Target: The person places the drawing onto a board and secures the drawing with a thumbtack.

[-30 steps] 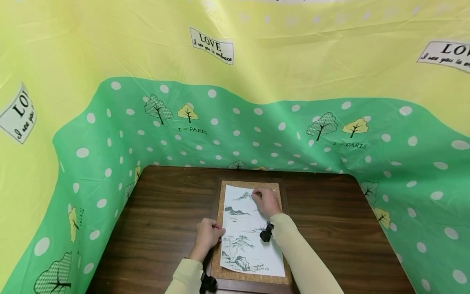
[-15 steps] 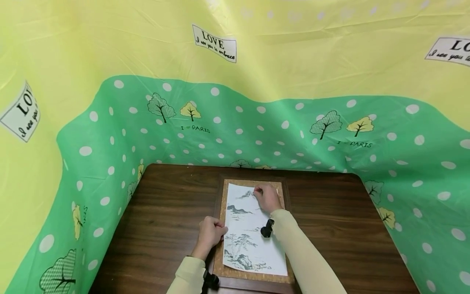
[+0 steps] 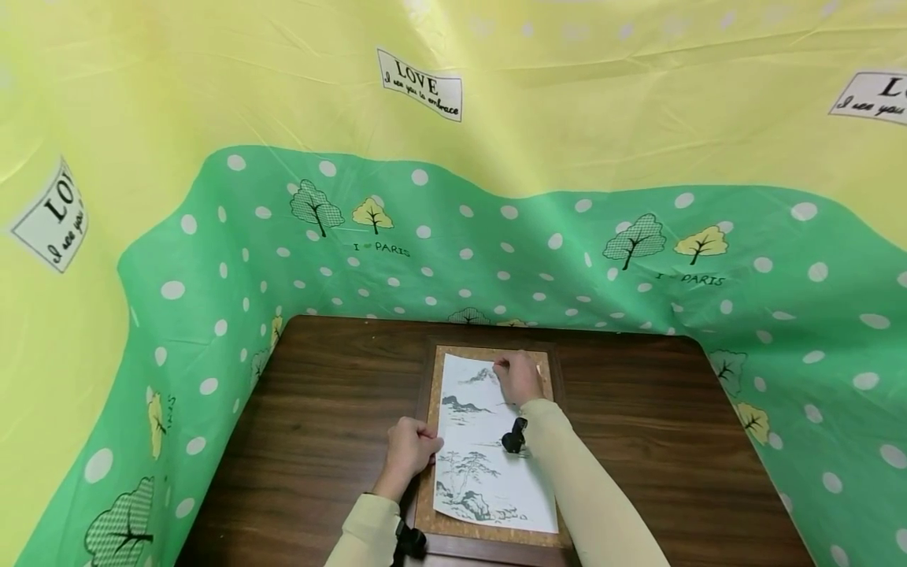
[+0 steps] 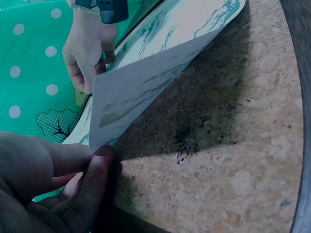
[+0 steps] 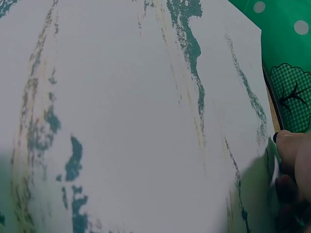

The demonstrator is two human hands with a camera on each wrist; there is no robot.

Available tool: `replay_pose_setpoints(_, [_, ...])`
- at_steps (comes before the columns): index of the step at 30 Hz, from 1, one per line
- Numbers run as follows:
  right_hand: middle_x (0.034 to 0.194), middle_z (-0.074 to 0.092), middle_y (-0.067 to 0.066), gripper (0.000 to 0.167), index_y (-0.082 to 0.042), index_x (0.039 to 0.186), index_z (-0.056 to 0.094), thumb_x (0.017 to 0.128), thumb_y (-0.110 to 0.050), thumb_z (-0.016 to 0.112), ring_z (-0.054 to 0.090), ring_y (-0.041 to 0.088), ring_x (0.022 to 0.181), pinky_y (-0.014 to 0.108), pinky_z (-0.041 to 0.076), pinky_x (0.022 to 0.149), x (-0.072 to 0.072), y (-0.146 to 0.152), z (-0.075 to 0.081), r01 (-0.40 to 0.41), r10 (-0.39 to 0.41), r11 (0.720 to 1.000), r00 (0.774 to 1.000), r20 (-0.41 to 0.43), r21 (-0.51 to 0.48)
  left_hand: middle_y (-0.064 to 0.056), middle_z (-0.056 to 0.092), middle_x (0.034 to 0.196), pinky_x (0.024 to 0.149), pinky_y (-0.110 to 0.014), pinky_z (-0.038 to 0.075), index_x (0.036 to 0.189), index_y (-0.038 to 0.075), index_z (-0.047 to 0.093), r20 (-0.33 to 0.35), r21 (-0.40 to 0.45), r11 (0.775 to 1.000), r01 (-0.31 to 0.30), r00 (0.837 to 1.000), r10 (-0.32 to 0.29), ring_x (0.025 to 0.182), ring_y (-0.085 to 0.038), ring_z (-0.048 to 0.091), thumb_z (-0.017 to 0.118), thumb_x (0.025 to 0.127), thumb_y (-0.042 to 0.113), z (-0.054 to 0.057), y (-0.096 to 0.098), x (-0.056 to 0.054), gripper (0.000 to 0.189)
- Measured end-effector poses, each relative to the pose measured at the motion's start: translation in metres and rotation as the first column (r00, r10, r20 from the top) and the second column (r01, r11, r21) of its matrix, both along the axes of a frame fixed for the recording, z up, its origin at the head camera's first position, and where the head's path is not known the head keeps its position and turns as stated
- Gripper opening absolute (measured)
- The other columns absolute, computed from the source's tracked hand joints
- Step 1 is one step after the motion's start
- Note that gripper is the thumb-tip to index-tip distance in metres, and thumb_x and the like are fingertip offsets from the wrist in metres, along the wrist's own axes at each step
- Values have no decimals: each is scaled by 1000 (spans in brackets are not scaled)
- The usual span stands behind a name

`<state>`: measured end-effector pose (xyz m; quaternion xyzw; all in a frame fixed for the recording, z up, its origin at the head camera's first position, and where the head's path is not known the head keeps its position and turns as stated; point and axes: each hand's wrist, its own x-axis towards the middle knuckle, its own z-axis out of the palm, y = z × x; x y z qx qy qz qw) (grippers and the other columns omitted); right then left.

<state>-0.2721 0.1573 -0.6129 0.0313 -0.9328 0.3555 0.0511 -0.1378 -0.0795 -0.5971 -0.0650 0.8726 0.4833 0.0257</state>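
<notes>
A white paper sheet [image 3: 489,441] printed with a grey-green ink landscape of mountains and trees lies over a cork board [image 3: 425,512] with a dark frame. My left hand [image 3: 411,449] pinches the sheet's left edge between thumb and index finger. In the left wrist view, that side of the paper [image 4: 141,87] is lifted off the cork [image 4: 257,165], its underside showing. My right hand [image 3: 520,378] is at the sheet's top edge, thumb and fingers pinching it. In the right wrist view, a small dark spot shows at the thumb tip [image 5: 286,143].
The board lies on a dark wood-grain table [image 3: 326,394]. A green and yellow printed curtain [image 3: 453,236] hangs around the table's back and sides. Black cameras are strapped to both wrists, the right one [image 3: 514,437] hanging over the paper.
My right hand has edged slightly toward the top of the sheet. My left hand keeps its pinch on the left edge. The head view has shifted slightly.
</notes>
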Motion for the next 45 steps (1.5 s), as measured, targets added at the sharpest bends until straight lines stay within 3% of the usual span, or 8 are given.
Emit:
replay_pose_setpoints(17, [99, 60, 8, 9, -13, 98, 74, 104, -17, 68, 55, 26, 89, 45, 50, 73, -3, 0, 1, 31, -32, 999, 998, 46, 29, 4, 66, 56, 50, -27, 52, 69, 8, 75, -3, 8, 1000, -2, 1000, 2, 46, -9, 62, 82, 83, 0, 0, -1, 1, 17])
replay_pose_setpoints(24, [98, 60, 7, 9, -14, 99, 75, 104, -18, 68, 55, 25, 86, 43, 49, 70, -5, 1, 2, 26, -28, 999, 998, 59, 30, 4, 66, 58, 51, -27, 51, 71, 8, 75, 26, 13, 1000, 1, 1000, -2, 47, -10, 63, 81, 85, 1, 1, 0, 0, 17])
replay_pose_setpoints(38, [103, 62, 10, 12, -14, 95, 75, 104, -15, 67, 58, 29, 91, 47, 51, 74, -6, 0, -3, 48, -49, 999, 998, 39, 12, 4, 66, 58, 51, -28, 52, 71, 9, 75, 28, 11, 1000, -2, 1000, 2, 48, -10, 63, 81, 86, 2, 1, 0, -1, 17])
replay_pose_setpoints(45, [101, 64, 12, 11, -11, 92, 76, 101, -13, 70, 60, 30, 93, 50, 52, 78, -5, -5, 2, 82, -82, 997, 996, 37, 9, 5, 66, 58, 51, -28, 52, 69, 11, 74, 27, 8, 1000, -4, 1000, 4, 47, -9, 63, 81, 85, 3, -1, -1, -1, 19])
